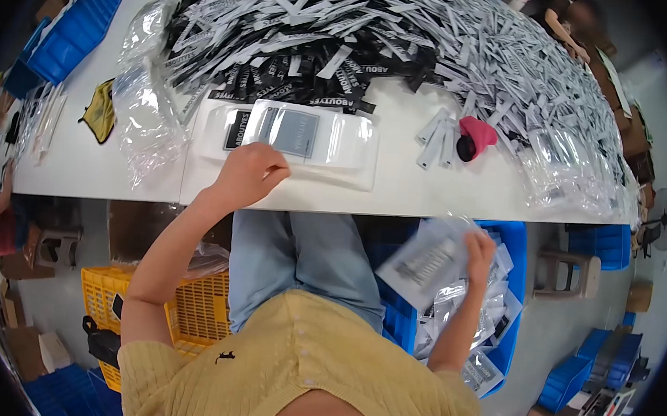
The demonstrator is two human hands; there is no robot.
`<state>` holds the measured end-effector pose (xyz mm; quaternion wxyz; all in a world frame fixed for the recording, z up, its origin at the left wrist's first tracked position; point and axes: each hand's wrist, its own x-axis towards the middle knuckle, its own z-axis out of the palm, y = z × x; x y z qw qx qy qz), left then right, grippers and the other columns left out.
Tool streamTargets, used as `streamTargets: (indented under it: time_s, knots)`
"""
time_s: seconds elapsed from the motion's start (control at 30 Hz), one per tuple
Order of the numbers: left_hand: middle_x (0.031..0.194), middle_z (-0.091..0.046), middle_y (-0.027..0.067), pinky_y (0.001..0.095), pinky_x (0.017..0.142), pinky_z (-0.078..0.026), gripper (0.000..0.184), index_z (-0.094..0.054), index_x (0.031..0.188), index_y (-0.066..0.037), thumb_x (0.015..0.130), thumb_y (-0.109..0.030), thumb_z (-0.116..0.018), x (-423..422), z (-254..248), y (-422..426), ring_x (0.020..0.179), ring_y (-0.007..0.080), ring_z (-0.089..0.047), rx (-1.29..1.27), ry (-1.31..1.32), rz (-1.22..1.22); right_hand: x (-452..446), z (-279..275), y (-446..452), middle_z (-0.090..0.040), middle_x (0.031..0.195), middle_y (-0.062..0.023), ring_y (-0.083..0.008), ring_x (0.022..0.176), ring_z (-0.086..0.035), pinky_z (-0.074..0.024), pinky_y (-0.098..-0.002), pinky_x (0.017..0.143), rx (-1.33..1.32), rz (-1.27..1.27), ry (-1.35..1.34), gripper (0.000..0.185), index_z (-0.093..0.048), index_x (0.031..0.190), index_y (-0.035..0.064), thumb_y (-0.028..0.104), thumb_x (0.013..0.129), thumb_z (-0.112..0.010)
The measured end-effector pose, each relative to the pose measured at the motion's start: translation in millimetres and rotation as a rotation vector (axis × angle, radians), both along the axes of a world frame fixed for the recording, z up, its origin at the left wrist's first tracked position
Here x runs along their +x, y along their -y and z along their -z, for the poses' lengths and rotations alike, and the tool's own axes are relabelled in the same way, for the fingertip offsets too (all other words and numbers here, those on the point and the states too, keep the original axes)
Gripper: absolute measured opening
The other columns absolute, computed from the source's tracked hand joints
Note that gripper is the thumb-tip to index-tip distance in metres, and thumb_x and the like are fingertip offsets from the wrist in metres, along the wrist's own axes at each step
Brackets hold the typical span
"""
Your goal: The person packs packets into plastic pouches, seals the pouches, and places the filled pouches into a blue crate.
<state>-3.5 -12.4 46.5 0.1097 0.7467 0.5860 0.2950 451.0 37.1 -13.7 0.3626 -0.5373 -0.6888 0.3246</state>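
My left hand (255, 173) is at the near edge of a stack of clear and white packets (346, 141) on the white table, its fingers curled together; whether they pinch a packet edge is hidden. Grey and black printed cards show inside the top packets. On the right, my right hand (479, 257) grips a clear printed packet (422, 264), slightly blurred, above a blue bin (511, 298) that holds several similar packets.
Black and white printed strips (307, 36) are heaped across the back of the table (66, 166). Clear bags (147, 110) lie left, a pink item (478, 137) right. A yellow crate (195, 306) stands below. Other people are at the far left and upper right.
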Motion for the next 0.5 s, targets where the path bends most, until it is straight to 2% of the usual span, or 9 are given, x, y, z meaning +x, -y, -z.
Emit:
streamTargets:
  time_s: [0.03,0.07,0.17,0.2,0.3,0.37,0.4,0.47,0.5]
  knots:
    - [0.064,-0.059,0.0089,0.0354,0.057,-0.045,0.009,-0.063,0.069,-0.004,0.072,-0.012,-0.066,-3,4,2,0.064,0.0250,-0.058,0.022,0.011,-0.010,49,19,6,-0.050,0.068,-0.0042,-0.0120,0.064,-0.044,-0.0344,-0.0272,0.055,0.006,0.098,0.097,0.014,-0.058,0.079,-0.0009,0.013,0.078,-0.057]
    - [0.077,-0.061,0.0093,0.0356,0.065,-0.047,0.011,-0.065,0.082,-0.006,0.072,-0.011,-0.066,-6,8,4,0.076,0.0257,-0.058,-0.011,-0.015,-0.007,78,32,9,-0.055,0.072,-0.0062,-0.0149,0.067,-0.050,-0.0385,-0.0287,0.059,0.012,0.194,0.192,0.018,-0.061,0.085,-0.0010,0.016,0.079,-0.059]
    - [0.098,-0.059,0.0111,0.0384,0.081,-0.044,0.029,-0.062,0.099,-0.007,0.071,-0.012,-0.068,4,9,-2,0.095,0.0289,-0.054,0.089,-0.091,0.042,73,20,10,-0.061,0.085,-0.0117,-0.0256,0.081,-0.057,-0.0448,-0.0340,0.072,0.679,0.598,0.905,0.030,-0.061,0.098,-0.0009,0.023,0.080,-0.062]
    - [0.103,-0.057,0.0113,0.0396,0.085,-0.042,0.034,-0.060,0.103,-0.007,0.070,-0.012,-0.068,10,11,-5,0.100,0.0297,-0.051,0.099,-0.113,0.043,59,12,3,-0.062,0.095,-0.0150,-0.0322,0.093,-0.056,-0.0435,-0.0389,0.085,0.593,0.613,0.808,0.036,-0.059,0.105,-0.0012,0.022,0.079,-0.066]
    - [0.114,-0.052,0.0119,0.0422,0.094,-0.036,0.043,-0.056,0.110,-0.007,0.070,-0.014,-0.068,32,22,-17,0.112,0.0310,-0.045,0.125,-0.202,0.005,-13,-5,-35,-0.063,0.092,-0.0150,-0.0278,0.082,-0.060,-0.0484,-0.0346,0.073,0.461,0.350,0.362,0.024,-0.063,0.099,0.0011,0.011,0.078,-0.067]
    - [0.116,-0.050,0.0122,0.0428,0.095,-0.035,0.043,-0.056,0.110,-0.007,0.070,-0.016,-0.069,41,33,-23,0.115,0.0305,-0.043,0.142,-0.285,-0.079,-72,-14,-70,-0.063,0.087,-0.0153,-0.0269,0.076,-0.062,-0.0497,-0.0322,0.069,0.475,0.193,0.191,0.021,-0.064,0.094,0.0013,0.011,0.076,-0.068]
    - [0.116,-0.050,0.0120,0.0427,0.095,-0.035,0.043,-0.056,0.110,-0.007,0.070,-0.017,-0.069,41,35,-24,0.115,0.0305,-0.043,0.142,-0.295,-0.047,-98,-22,-87,-0.063,0.082,-0.0166,-0.0307,0.071,-0.062,-0.0505,-0.0348,0.066,0.506,0.094,0.176,0.026,-0.061,0.094,-0.0010,0.017,0.076,-0.068]
    - [0.115,-0.051,0.0118,0.0426,0.094,-0.036,0.043,-0.056,0.109,-0.007,0.070,-0.019,-0.069,34,35,-25,0.115,0.0304,-0.044,0.138,-0.319,0.011,-128,-18,-123,-0.061,0.080,-0.0191,-0.0346,0.071,-0.061,-0.0505,-0.0396,0.062,0.609,0.101,0.632,0.028,-0.057,0.095,-0.0034,0.016,0.076,-0.064]
    - [0.115,-0.051,0.0115,0.0426,0.094,-0.036,0.042,-0.056,0.108,-0.007,0.070,-0.019,-0.068,28,35,-23,0.115,0.0303,-0.044,0.139,-0.307,0.030,-132,-10,-133,-0.060,0.080,-0.0199,-0.0349,0.073,-0.060,-0.0501,-0.0407,0.063,0.533,0.066,0.694,0.027,-0.056,0.094,-0.0036,0.015,0.075,-0.062]
